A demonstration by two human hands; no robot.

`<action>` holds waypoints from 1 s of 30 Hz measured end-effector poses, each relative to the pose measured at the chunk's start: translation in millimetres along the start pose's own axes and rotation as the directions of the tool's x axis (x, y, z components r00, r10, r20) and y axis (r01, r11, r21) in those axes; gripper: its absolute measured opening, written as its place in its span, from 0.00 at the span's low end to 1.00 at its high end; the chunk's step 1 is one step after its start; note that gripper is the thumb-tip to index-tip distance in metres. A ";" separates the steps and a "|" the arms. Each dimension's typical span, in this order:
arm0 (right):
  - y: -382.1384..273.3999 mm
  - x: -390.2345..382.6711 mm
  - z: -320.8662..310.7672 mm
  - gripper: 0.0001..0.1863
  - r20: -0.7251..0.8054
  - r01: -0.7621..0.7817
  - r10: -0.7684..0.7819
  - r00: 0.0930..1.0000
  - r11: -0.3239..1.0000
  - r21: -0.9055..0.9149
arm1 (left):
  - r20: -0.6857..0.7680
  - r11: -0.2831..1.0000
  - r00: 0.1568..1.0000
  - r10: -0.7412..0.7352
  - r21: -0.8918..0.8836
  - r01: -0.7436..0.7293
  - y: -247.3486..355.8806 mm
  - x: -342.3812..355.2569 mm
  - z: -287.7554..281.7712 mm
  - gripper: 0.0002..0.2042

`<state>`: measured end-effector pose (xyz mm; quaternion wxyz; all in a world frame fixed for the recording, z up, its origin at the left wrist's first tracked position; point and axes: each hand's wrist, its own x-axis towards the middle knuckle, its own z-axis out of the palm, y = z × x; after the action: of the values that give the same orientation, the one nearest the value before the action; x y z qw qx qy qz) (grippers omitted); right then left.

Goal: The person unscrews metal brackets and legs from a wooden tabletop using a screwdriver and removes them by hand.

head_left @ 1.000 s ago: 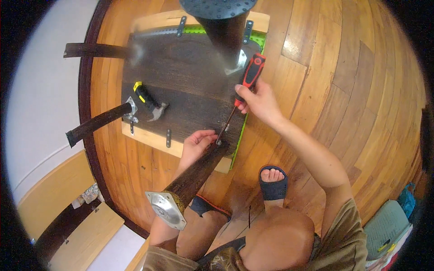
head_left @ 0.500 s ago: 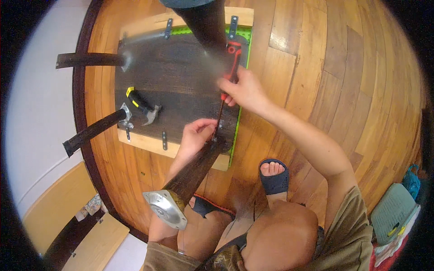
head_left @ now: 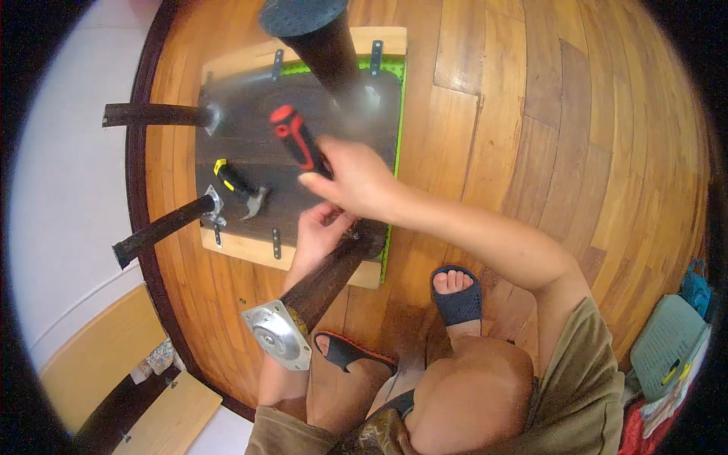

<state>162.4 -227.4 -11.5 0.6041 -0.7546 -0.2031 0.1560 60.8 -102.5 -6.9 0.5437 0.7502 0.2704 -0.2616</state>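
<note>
My right hand (head_left: 360, 180) grips a screwdriver (head_left: 299, 139) by its red and black handle, which tilts up to the left; the tip is hidden. Just below it, my left hand (head_left: 320, 230) has its thumb and fingers pinched together, and what they hold cannot be made out. Both hands are over the lower right part of a dark wooden tabletop (head_left: 258, 136). Beside the left hand rises a dark wooden leg (head_left: 327, 279) with a silver metal plate (head_left: 280, 335) on its near end.
A claw hammer (head_left: 236, 179) with a yellow and black handle lies on the tabletop. Other dark legs stand at the far right (head_left: 326, 61), far left (head_left: 155, 115) and near left (head_left: 163, 230). A lidded bin-like grey-green thing (head_left: 666, 345) sits at the right.
The screwdriver handle has swung left with my right hand, which has moved left and nearer to me. My left hand stays by the leg, still pinched.
</note>
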 end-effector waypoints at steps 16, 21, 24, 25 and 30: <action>-16.4 51.6 3.1 0.25 -0.137 -0.063 0.032 0.990 0.971 -0.230 | -0.022 1.000 1.000 0.014 0.025 -0.013 4.4 3.1 1.5 0.08; -22.5 47.4 3.9 0.21 -0.114 -0.053 0.027 0.993 0.971 -0.235 | 0.010 0.995 0.996 -0.083 -0.053 0.084 -1.9 -8.0 -2.0 0.11; -8.4 44.7 6.6 0.22 -0.187 -0.020 -0.023 0.982 0.974 -0.225 | -0.028 0.931 0.985 -0.170 -0.334 0.151 -0.6 -16.4 0.0 0.14; -9.6 46.3 6.3 0.22 -0.186 -0.018 -0.024 0.982 0.975 -0.221 | -0.013 0.927 0.969 -0.246 -0.293 0.232 6.5 -21.6 -3.1 0.14; -9.2 60.1 -2.2 0.25 -0.112 -0.015 -0.022 0.993 0.948 -0.317 | 0.032 0.976 0.977 -0.212 -0.044 0.213 5.5 -9.0 -10.0 0.13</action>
<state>214.6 -197.8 -1.5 0.4859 -0.8492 -0.1920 0.0768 59.1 -95.5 5.7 0.5338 0.7004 0.3475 -0.3220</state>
